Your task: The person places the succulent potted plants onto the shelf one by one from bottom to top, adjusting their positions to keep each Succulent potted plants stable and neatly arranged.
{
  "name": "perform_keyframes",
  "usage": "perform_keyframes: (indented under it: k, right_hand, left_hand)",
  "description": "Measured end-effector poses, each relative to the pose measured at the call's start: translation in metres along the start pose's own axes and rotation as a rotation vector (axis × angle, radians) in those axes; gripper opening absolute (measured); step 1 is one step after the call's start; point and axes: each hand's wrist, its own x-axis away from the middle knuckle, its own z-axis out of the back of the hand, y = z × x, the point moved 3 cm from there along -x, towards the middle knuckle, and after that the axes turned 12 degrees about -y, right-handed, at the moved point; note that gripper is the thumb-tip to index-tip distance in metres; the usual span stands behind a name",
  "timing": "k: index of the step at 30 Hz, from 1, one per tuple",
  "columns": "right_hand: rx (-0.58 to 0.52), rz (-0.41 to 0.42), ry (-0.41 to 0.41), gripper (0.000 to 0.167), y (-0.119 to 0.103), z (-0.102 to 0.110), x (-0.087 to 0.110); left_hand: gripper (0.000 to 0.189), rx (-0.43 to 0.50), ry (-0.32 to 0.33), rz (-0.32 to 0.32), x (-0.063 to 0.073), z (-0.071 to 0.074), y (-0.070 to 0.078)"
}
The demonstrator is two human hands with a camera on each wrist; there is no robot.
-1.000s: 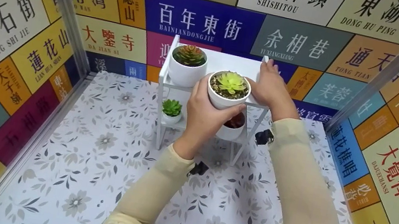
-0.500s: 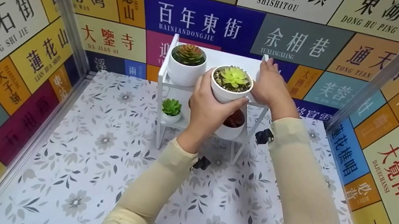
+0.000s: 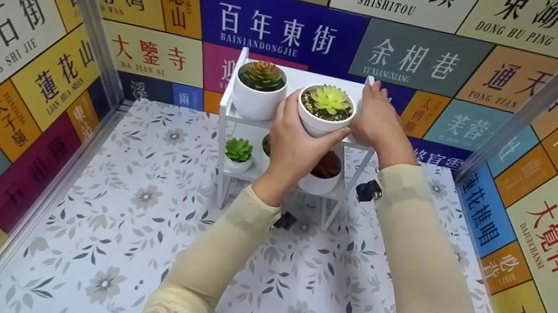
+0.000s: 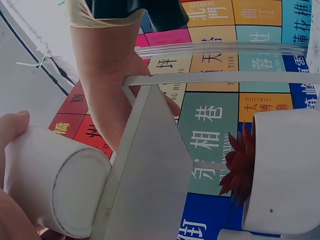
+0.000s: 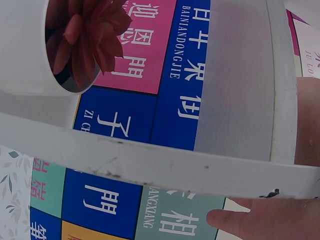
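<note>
My left hand (image 3: 295, 148) grips a white pot (image 3: 320, 125) with a yellow-green succulent (image 3: 329, 99), over the right part of the white rack's top shelf (image 3: 311, 85). In the left wrist view the pot's base (image 4: 82, 192) is tilted beside the shelf's edge (image 4: 142, 150); contact is unclear. My right hand (image 3: 381, 126) holds the rack's right end, its thumb mostly hidden in the head view. A larger white pot with a reddish-green succulent (image 3: 263, 76) stands on the top shelf's left. Below, a dark red succulent (image 3: 328, 166) sits in a white pot, partly behind my left hand.
On the lower shelf's left stands a small potted green succulent (image 3: 238, 150); another pot's edge shows beside my left wrist. A leaf-patterned cloth (image 3: 114, 242) lies under the rack. Sign-printed walls (image 3: 279, 24) and clear corner posts (image 3: 549, 89) enclose three sides.
My left hand has shifted slightly up and to the right with the yellow-green succulent's pot, bringing it farther over the top shelf. My right hand stays at the rack's end.
</note>
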Motion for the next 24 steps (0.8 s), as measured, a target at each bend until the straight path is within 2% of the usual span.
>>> perform_keyframes:
  k: [10, 18, 24]
  right_hand:
    - [-0.005, 0.012, 0.017, 0.090, 0.0012, 0.0009, 0.0000]
    - [-0.004, 0.013, 0.022, 0.088, 0.0008, 0.0023, 0.0004]
    - [-0.015, 0.018, 0.031, 0.088, 0.0013, 0.0009, 0.0000]
  left_hand:
    - [0.110, -0.021, 0.021, 0.004, 0.0043, -0.0045, -0.0036]
    - [0.117, -0.099, 0.072, -0.041, 0.0070, -0.0037, -0.0005]
    - [0.121, -0.165, 0.041, 0.001, 0.0079, -0.0036, 0.0023]
